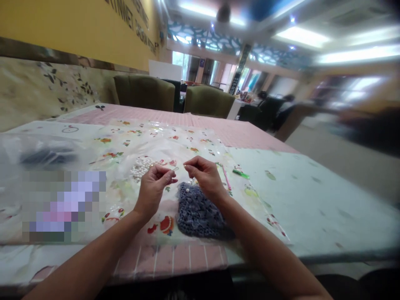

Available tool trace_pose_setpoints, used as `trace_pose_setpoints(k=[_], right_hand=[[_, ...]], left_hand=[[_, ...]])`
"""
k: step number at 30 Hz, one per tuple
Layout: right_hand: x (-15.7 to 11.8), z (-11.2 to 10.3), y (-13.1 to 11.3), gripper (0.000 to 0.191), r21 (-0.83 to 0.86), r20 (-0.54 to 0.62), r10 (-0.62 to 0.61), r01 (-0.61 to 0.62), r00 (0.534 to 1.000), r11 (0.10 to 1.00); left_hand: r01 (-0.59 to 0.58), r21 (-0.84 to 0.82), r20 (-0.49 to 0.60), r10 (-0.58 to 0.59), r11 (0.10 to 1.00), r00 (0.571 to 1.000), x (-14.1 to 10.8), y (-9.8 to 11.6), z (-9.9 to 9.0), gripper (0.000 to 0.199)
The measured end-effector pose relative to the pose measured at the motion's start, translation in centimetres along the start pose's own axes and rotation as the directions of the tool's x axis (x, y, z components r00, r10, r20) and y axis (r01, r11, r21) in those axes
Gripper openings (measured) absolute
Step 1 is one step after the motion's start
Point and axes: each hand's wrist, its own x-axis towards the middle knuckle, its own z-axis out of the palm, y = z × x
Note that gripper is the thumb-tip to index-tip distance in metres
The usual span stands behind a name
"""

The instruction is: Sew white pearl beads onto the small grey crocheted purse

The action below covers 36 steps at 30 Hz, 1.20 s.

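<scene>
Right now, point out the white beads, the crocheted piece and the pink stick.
White beads [142,168]: head view, middle of the pile.
Crocheted piece [200,212]: head view, middle of its upper face.
Pink stick [226,177]: head view, midway along its length.

Along the right edge of the cloth-covered table [312,200], a broad lane is lying open; a slate-blue crocheted piece [198,212] is blocking the front edge, round white beads [142,168] are obstructing mid-table, and a clear plastic bag [14,156] is crowding the left edge.
</scene>
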Motion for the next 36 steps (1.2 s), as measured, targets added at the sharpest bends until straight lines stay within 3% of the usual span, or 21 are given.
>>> trace_pose_setpoints(k=[4,10,15,23,36], right_hand=[[-0.9,0.2,0.1,0.010,-0.070,-0.036,-0.085,0.082,0.996,0.994],[-1.1,-0.1,0.4,0.006,-0.148,0.013,-0.204,0.204,0.979,0.968],[-1.1,-0.2,0.5,0.011,-0.150,0.025,-0.135,0.138,0.990,0.979],[-1.3,0.2,0.9,0.014,0.068,0.027,0.025,-0.027,0.999,0.997],[-1.7,0.7,0.8,0.012,0.104,-0.021,0.055,-0.052,0.998,0.993]], left_hand=[[0.019,0.054,0.052,-0.022,0.998,0.998,-0.6,-0.5,0.3,0.026],[0.016,0.077,0.079,-0.022,0.997,0.997,-0.8,-0.9,0.1,0.023],[0.045,0.034,0.080,-0.047,0.998,0.996,-1.0,-0.9,0.1,0.022],[0.148,-0.081,0.095,-0.140,0.986,0.986,-1.1,-0.7,0.4,0.024],[0.184,-0.192,0.148,-0.157,0.964,0.977,-1.1,-0.5,0.6,0.020]])
